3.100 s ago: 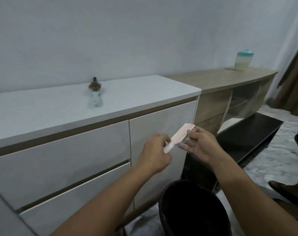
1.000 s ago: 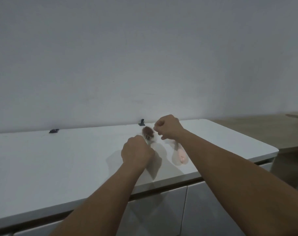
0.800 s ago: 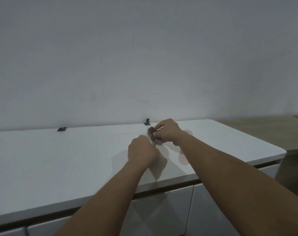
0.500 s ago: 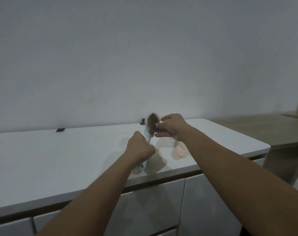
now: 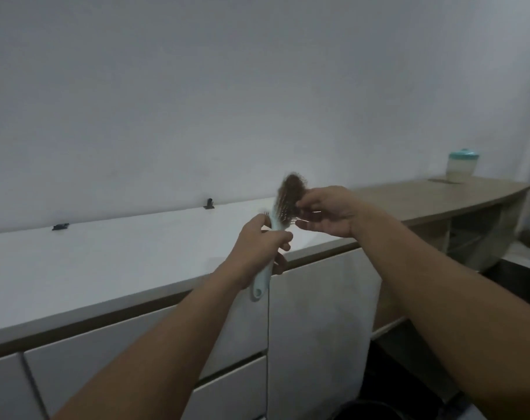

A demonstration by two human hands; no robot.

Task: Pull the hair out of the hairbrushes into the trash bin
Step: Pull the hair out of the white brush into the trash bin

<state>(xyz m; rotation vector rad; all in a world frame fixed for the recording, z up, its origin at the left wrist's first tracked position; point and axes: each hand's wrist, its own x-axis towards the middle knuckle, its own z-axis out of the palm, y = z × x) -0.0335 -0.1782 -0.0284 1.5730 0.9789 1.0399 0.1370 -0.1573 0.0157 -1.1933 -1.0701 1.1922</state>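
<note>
You have nothing to read here: no words, brand marks, numbers or signs show on any surface in your view.

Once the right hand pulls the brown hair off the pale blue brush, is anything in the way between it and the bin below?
Nothing visible. The clump of brown hair sits in the pale blue plastic hairbrush, pinched by the right hand. The dark round trash bin shows only its rim at the bottom edge, open air above it.
</note>
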